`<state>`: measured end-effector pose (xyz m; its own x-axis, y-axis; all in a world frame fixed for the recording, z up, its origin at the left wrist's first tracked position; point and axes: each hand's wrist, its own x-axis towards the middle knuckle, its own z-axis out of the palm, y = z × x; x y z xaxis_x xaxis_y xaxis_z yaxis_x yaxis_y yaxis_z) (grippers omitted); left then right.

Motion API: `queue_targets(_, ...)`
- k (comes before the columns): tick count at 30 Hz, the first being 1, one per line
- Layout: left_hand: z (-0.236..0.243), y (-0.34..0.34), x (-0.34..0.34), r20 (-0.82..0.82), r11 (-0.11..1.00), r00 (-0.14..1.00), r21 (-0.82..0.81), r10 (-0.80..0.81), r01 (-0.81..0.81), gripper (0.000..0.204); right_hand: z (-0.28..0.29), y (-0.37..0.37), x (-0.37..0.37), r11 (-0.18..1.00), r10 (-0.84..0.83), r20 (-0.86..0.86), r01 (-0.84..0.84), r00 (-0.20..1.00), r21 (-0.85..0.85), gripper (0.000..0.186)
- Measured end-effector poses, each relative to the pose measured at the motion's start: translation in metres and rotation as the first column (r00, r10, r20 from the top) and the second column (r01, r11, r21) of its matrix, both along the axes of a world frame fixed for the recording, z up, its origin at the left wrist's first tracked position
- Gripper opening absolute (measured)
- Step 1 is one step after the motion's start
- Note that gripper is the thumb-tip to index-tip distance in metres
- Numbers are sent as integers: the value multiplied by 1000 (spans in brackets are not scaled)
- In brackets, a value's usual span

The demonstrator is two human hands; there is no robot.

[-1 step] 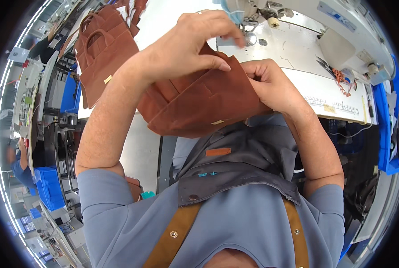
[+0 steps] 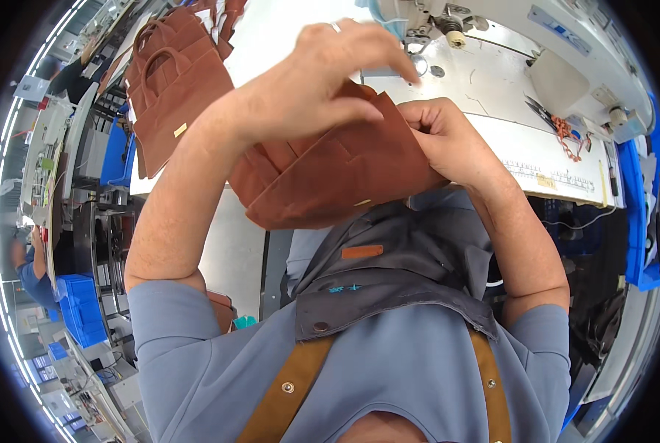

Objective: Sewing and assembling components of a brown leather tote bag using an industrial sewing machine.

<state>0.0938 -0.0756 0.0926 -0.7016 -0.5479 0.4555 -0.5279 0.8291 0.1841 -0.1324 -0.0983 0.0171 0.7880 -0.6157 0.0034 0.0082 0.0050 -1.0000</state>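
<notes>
A reddish-brown leather bag (image 2: 330,177) lies tilted in front of me at the table's edge, above my grey apron. My left hand (image 2: 330,85) is open over the bag's top, fingers curved and apart, slightly blurred. At the bag's right side, my right hand (image 2: 444,144) grips the edge, some fingertips hidden by the leather. More bags of the same leather (image 2: 175,96) are stacked at the upper left, handles up.
A white sewing machine (image 2: 588,52) stands beyond the bag on the table (image 2: 485,133). Scissors (image 2: 542,111) and a ruler (image 2: 518,167) lie at the right. Blue bins stand right (image 2: 633,207) and left (image 2: 82,310). Two co-workers (image 2: 38,269) (image 2: 67,81) are at benches leftward.
My left hand has shifted slightly right, its thumb and fingers lifting off the bag's edge. The bag has sagged a little lower at the front.
</notes>
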Motion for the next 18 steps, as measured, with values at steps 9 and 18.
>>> queue_targets(9, -24, 59, -34, 227, 988, 963, -80, 148, -133, 32, -20, -24, 15, 979, 73, -19, -68, 997, 192, 10)
queue_targets(18, -25, 61, -42, 301, 966, 921, -9, 247, -257, 25, -30, -37, 14, 966, 197, 39, -201, 980, 162, 18)
